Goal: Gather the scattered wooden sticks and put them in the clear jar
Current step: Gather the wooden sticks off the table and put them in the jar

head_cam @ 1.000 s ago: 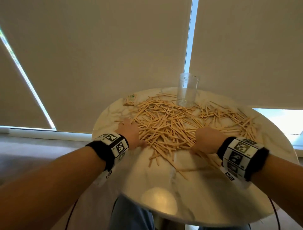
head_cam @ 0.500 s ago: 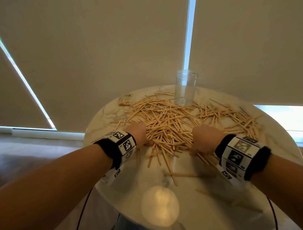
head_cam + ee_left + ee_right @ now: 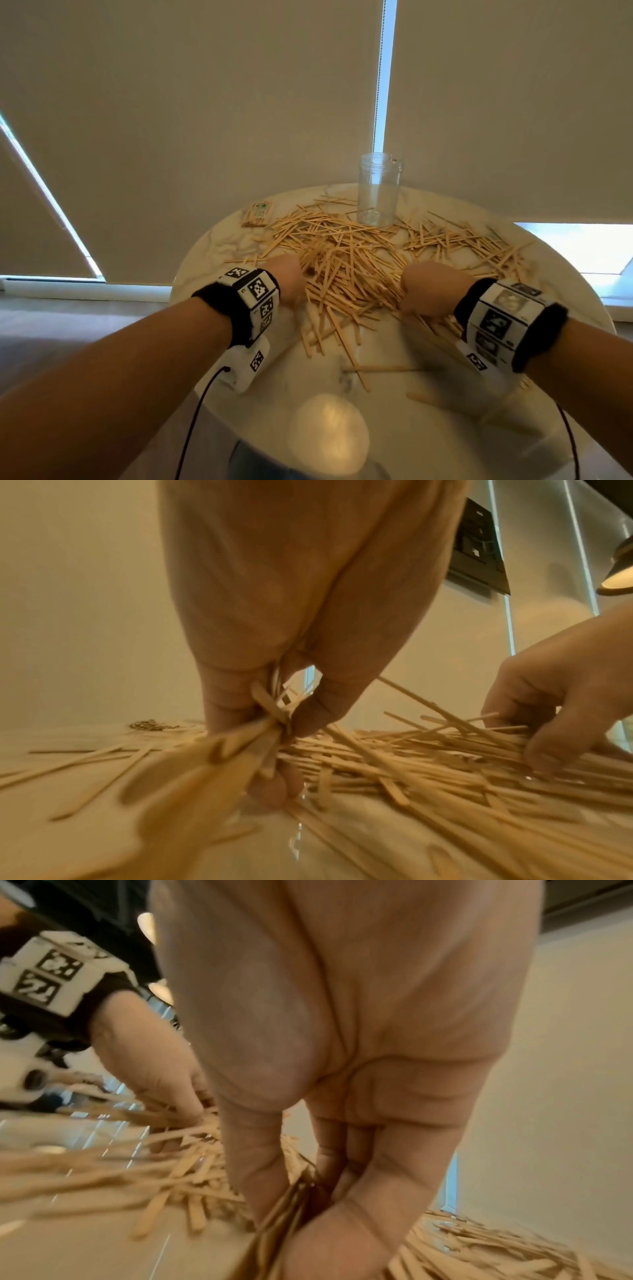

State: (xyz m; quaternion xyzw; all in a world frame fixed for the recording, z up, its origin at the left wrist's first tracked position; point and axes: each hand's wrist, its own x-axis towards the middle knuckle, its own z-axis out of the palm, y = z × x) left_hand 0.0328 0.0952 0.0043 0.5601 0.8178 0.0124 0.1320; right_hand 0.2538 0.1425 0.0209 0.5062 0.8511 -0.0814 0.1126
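Observation:
A wide heap of thin wooden sticks (image 3: pixel 352 260) covers the far half of a round marble table (image 3: pixel 394 404). The clear jar (image 3: pixel 378 190) stands upright and empty behind the heap, at the table's far edge. My left hand (image 3: pixel 287 279) sits at the heap's left side, and in the left wrist view its fingers pinch a bundle of sticks (image 3: pixel 260 737). On the right side my right hand (image 3: pixel 428 291) digs into the pile; the right wrist view has its thumb and fingers curled round a bunch of sticks (image 3: pixel 287 1218).
A small packet (image 3: pixel 257 214) lies at the table's far left. More sticks (image 3: pixel 472 243) spread to the far right, and a few stray ones (image 3: pixel 376 369) lie nearer me. Pale roller blinds (image 3: pixel 205 120) hang close behind the table.
Both hands have closed in on the near part of the heap and gathered sticks between their fingers. The head view has shifted slightly, with the jar a little further left.

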